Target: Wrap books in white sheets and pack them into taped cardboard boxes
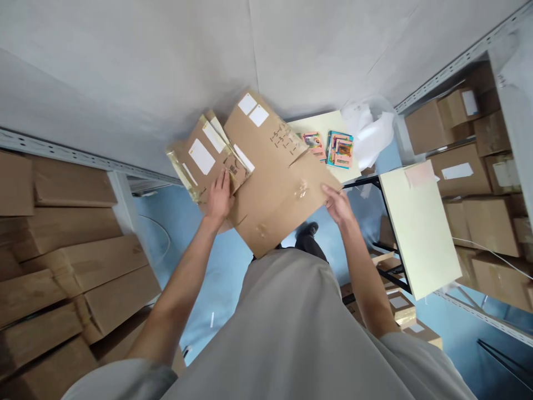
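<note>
I hold a large flattened cardboard box [272, 172] up in front of me, above the blue floor. My right hand [338, 203] grips its right edge, fingers curled round the card. My left hand [219, 195] presses its fingers on a smaller taped cardboard box [208, 158] with white labels, which lies against the big one's left side. The big box carries two white labels and handwritten marks near its top.
A pale yellow table [420, 228] stands to the right, with another table top [316, 123] behind the box holding colourful booklets [339, 149] and white plastic wrap [370, 133]. Shelves of cardboard boxes [470, 172] line the right; stacked flat cartons [62, 266] fill the left.
</note>
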### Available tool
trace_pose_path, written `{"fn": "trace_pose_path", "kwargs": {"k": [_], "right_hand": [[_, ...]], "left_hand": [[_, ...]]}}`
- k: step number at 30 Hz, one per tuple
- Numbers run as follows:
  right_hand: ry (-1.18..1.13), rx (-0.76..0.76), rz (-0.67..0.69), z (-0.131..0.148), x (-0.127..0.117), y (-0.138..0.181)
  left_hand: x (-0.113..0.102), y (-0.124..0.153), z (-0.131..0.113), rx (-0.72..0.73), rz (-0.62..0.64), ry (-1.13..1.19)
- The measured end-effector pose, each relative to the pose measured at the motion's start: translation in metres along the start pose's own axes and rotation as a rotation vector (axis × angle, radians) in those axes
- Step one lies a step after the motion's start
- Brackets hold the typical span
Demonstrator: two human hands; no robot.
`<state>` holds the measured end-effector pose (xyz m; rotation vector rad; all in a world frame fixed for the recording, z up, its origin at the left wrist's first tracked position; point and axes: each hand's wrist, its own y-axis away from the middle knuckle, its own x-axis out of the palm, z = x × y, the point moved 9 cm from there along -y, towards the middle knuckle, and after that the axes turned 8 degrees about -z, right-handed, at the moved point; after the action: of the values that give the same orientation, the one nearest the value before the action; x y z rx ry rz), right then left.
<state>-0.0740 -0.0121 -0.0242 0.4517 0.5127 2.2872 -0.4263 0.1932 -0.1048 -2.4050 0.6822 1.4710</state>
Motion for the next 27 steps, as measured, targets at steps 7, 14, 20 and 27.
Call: {"fn": "trace_pose_path", "kwargs": {"k": [7, 14, 20, 27], "right_hand": [[-0.036, -0.231, -0.270, 0.079, -0.108, -0.004], [-0.093, -0.413, -0.394, 0.140, -0.191, 0.060], [-0.191, -0.448, -0.554, 0.135, -0.265, 0.111], [-0.195, -0.420, -0.626, 0.121, -0.313, 0.137]], "left_hand": [[0.043, 0.003, -0.007, 0.007, 0.117, -0.038], [0.057, -0.019, -0.039, -0.013, 0.069, 0.086], [0.115, 0.010, -0.176, 0.262, 0.153, 0.220], [0.182, 0.056, -0.219, 0.272, 0.247, 0.064]]}}
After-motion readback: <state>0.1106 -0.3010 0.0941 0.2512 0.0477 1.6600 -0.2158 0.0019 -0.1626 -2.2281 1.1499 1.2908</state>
